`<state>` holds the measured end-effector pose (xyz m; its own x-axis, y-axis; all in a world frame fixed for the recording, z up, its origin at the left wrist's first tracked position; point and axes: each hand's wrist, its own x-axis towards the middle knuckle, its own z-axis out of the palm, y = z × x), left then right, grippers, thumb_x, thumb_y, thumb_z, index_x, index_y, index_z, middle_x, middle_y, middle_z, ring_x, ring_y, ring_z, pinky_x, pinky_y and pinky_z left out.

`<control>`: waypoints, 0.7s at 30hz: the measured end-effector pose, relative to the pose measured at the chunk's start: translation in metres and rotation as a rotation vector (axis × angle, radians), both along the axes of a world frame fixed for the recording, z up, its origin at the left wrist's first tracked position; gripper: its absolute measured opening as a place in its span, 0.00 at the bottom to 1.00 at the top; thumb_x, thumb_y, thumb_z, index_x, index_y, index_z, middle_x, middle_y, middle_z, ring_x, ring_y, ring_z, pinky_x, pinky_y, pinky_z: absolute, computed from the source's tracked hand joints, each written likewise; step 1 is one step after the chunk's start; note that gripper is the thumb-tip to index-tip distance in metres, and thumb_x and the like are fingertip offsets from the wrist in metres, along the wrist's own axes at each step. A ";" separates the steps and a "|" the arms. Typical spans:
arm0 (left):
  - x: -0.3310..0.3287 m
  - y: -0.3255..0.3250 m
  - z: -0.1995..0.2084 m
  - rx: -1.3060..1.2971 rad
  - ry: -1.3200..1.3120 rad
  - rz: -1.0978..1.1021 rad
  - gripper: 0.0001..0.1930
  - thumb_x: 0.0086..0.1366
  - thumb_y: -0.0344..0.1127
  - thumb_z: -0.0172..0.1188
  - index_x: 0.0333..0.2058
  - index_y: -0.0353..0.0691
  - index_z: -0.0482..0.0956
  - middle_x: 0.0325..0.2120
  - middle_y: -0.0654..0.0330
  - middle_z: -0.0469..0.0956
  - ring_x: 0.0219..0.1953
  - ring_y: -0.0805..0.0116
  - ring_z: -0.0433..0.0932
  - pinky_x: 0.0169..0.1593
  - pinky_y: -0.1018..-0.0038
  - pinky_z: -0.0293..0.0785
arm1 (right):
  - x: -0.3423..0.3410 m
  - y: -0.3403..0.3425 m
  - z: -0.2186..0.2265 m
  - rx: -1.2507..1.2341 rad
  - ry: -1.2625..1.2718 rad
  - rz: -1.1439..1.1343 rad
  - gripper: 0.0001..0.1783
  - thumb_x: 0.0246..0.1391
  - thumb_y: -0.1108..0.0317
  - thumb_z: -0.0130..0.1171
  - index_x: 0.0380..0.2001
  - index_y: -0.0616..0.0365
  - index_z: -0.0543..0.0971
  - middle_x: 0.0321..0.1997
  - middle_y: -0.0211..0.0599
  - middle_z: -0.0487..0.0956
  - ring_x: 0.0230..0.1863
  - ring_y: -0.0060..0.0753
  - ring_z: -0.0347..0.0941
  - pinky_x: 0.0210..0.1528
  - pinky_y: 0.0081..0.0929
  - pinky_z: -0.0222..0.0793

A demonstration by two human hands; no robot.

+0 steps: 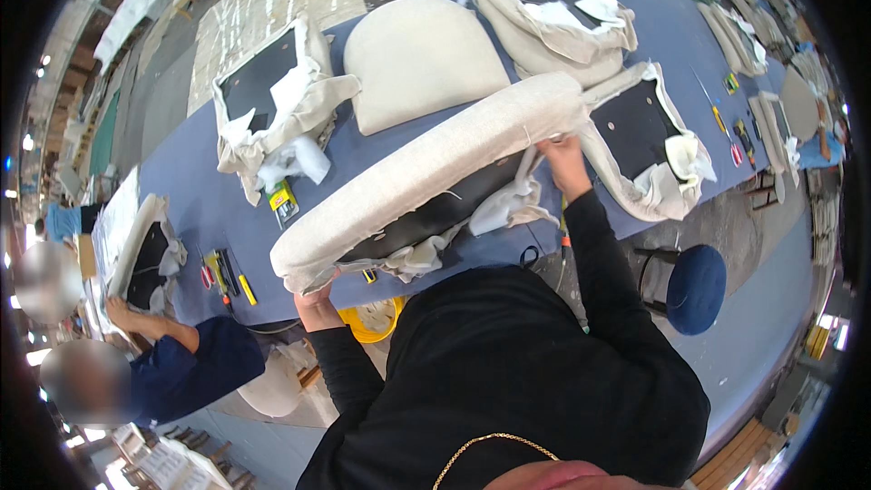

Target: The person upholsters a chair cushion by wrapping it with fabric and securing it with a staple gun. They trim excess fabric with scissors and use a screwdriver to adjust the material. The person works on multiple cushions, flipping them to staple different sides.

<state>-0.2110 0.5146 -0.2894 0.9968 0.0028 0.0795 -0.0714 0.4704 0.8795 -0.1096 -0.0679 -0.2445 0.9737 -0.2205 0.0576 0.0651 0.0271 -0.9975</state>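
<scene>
A cream upholstered seat cushion (435, 163) is tilted up on edge in front of me, its dark underside facing my body. Loose fabric (422, 259) and white padding (508, 204) hang from that underside. At the cushion's lower left end, my left hand (316, 301) is closed round the edge, with its fingers partly hidden. My right hand (566, 166) grips the opposite end near the upper right corner. Just beyond lies a finished-looking cream seat (422, 59), face up. To its left sits another seat (263, 82) with its dark base showing, and to the right a similar one (635, 122).
The blue-covered table (195, 209) also carries stacked seats (553, 18), a small yellow-green box (283, 202), and hand tools (227, 272). A yellow bucket (376, 322) stands below the near edge. A blue stool (696, 290) is at right; a co-worker (195, 363) handles another seat at left.
</scene>
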 end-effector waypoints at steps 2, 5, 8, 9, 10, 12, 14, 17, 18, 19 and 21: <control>0.001 -0.003 -0.009 -0.207 0.005 0.093 0.40 0.66 0.34 0.76 0.75 0.42 0.69 0.68 0.53 0.77 0.68 0.51 0.78 0.66 0.53 0.82 | -0.002 -0.007 0.038 -0.308 -0.180 -0.054 0.38 0.59 0.64 0.78 0.68 0.62 0.74 0.67 0.41 0.81 0.69 0.33 0.75 0.71 0.35 0.70; -0.022 0.074 -0.041 -0.098 0.159 0.115 0.33 0.76 0.39 0.67 0.75 0.44 0.68 0.73 0.55 0.72 0.70 0.48 0.76 0.68 0.49 0.80 | 0.006 -0.014 0.063 -0.632 -0.280 -0.074 0.39 0.57 0.67 0.76 0.70 0.63 0.75 0.70 0.47 0.80 0.67 0.42 0.79 0.70 0.40 0.72; 0.047 -0.019 0.110 1.184 0.005 -0.164 0.23 0.74 0.44 0.68 0.63 0.39 0.83 0.55 0.53 0.88 0.55 0.59 0.88 0.57 0.61 0.84 | -0.011 0.007 0.114 -0.594 -0.427 -0.134 0.38 0.55 0.64 0.76 0.67 0.63 0.77 0.68 0.45 0.81 0.68 0.43 0.78 0.71 0.39 0.71; 0.040 -0.015 0.128 1.369 0.069 -0.160 0.21 0.73 0.41 0.68 0.59 0.37 0.85 0.51 0.52 0.89 0.52 0.58 0.89 0.57 0.62 0.84 | -0.014 0.018 0.128 -0.615 -0.426 -0.005 0.36 0.52 0.64 0.77 0.63 0.62 0.78 0.62 0.44 0.81 0.63 0.43 0.79 0.67 0.38 0.71; 0.035 -0.010 0.141 1.552 0.137 -0.159 0.18 0.71 0.38 0.69 0.55 0.36 0.87 0.47 0.51 0.90 0.49 0.57 0.90 0.56 0.63 0.83 | -0.016 0.029 0.142 -0.632 -0.422 0.124 0.34 0.48 0.64 0.78 0.58 0.61 0.79 0.56 0.42 0.82 0.59 0.42 0.79 0.64 0.36 0.72; 0.030 0.001 0.151 1.617 0.210 -0.116 0.15 0.68 0.34 0.69 0.52 0.36 0.89 0.43 0.49 0.91 0.47 0.55 0.90 0.55 0.64 0.83 | -0.039 0.013 0.121 -0.541 -0.367 0.251 0.32 0.47 0.63 0.78 0.56 0.57 0.79 0.53 0.42 0.80 0.57 0.43 0.78 0.62 0.37 0.71; 0.018 0.011 0.156 1.404 0.229 -0.060 0.16 0.66 0.33 0.70 0.52 0.38 0.89 0.43 0.48 0.91 0.47 0.52 0.90 0.55 0.64 0.82 | -0.070 0.013 0.096 -0.392 -0.351 0.351 0.32 0.45 0.68 0.78 0.56 0.52 0.78 0.58 0.44 0.78 0.62 0.46 0.74 0.65 0.38 0.68; 0.003 -0.008 0.184 1.238 0.275 -0.032 0.18 0.68 0.33 0.68 0.55 0.34 0.88 0.48 0.51 0.91 0.52 0.61 0.89 0.60 0.65 0.80 | -0.106 0.019 0.125 -0.548 -0.238 0.509 0.33 0.44 0.73 0.77 0.56 0.49 0.78 0.64 0.44 0.74 0.67 0.50 0.71 0.71 0.42 0.64; 0.004 -0.017 0.195 1.156 0.249 0.008 0.19 0.68 0.33 0.68 0.56 0.33 0.87 0.49 0.53 0.90 0.53 0.62 0.88 0.61 0.65 0.79 | -0.108 0.019 0.142 -0.613 -0.184 0.611 0.34 0.43 0.74 0.77 0.57 0.49 0.78 0.65 0.44 0.74 0.69 0.51 0.70 0.72 0.44 0.63; 0.008 -0.028 0.222 1.091 0.137 0.014 0.21 0.68 0.34 0.69 0.57 0.31 0.86 0.52 0.52 0.89 0.55 0.63 0.86 0.64 0.64 0.78 | -0.106 0.020 0.160 -0.679 -0.128 0.717 0.36 0.43 0.75 0.77 0.58 0.48 0.78 0.66 0.43 0.73 0.70 0.53 0.68 0.74 0.45 0.61; 0.006 -0.051 0.297 0.896 -0.207 0.114 0.27 0.66 0.40 0.72 0.60 0.27 0.83 0.57 0.48 0.86 0.59 0.56 0.84 0.69 0.58 0.75 | -0.094 0.018 0.209 -0.787 0.070 0.984 0.41 0.41 0.73 0.79 0.63 0.49 0.78 0.71 0.45 0.73 0.76 0.55 0.64 0.80 0.49 0.56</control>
<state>-0.2054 0.4631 0.0071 0.9599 -0.0484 0.2763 -0.2722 -0.3983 0.8759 -0.2032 -0.0496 -0.0358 0.7125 0.6680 -0.2147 0.3013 -0.5676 -0.7662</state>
